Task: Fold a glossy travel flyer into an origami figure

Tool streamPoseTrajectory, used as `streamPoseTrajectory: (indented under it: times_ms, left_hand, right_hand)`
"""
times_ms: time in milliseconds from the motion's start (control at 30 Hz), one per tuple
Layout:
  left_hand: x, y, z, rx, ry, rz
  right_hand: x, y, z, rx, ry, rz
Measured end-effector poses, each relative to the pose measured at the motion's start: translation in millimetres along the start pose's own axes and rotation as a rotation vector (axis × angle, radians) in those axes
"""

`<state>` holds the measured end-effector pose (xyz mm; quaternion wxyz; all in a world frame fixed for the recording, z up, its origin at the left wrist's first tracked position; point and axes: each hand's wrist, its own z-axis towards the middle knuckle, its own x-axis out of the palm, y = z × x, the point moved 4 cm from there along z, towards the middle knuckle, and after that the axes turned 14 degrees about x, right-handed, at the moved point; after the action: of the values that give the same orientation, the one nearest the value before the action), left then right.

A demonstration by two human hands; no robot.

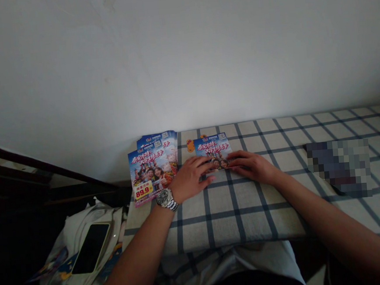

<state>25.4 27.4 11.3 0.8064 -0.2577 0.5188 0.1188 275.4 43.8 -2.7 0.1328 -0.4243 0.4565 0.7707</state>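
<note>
A folded blue flyer point(212, 147) lies on the checked tablecloth point(234, 209) near the wall. My left hand point(190, 178), with a metal wristwatch point(166, 199), rests flat on the flyer's lower left part, fingers stretched out. My right hand point(251, 165) presses flat on its lower right edge, fingers pointing left. A stack of the same flyers point(152, 169), printed with people and a yellow "89.9" price tag, sits at the table's left corner beside my left wrist.
A dark phone point(91, 248) lies on a white bag point(73, 239) to the left of the table. A blurred dark object point(339, 167) rests on the cloth at right. A white wall point(184, 64) rises behind the table. A small orange item point(190, 145) peeks out behind the flyer.
</note>
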Motion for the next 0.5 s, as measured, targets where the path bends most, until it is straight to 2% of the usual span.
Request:
streamPoseTrajectory:
  times_ms: [267,500]
  left_hand:
    - [0.5,1.8,2.1,-0.030,-0.019,-0.045]
    - [2.7,4.0,2.0,-0.061,-0.069,0.033]
  right_hand:
    - [-4.9,7.0,-2.3,0.020,0.030,0.043]
    - [-7.7,7.4,-0.7,0.086,-0.033,0.089]
